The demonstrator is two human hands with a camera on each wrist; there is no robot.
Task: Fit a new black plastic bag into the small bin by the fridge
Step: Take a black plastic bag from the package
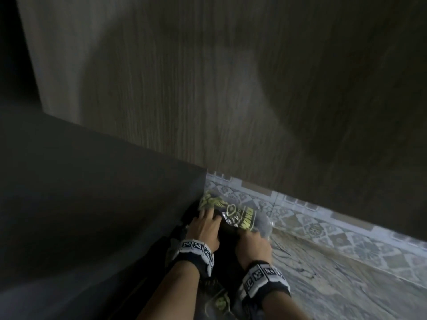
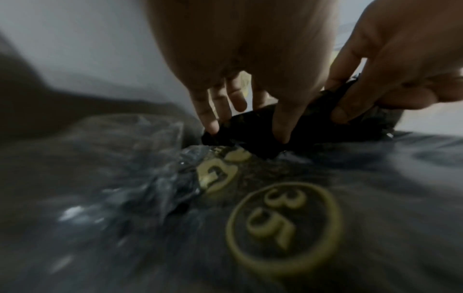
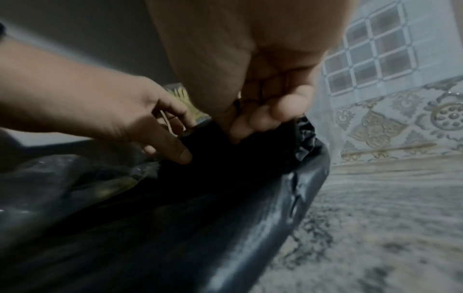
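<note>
Because the thin black plastic bag [image 2: 313,126] has to come out of its clear printed plastic wrapper [image 1: 233,214] first, both hands work at the pack's mouth, low on the patterned tile floor [image 1: 346,273] beside a dark cabinet side [image 1: 92,181]. Left hand [image 1: 203,229] pinches the black film with its fingers [image 2: 210,126], likely steadying; right hand [image 1: 253,247] pinches the same fold, likely pulling it free. Bin not visible.
</note>
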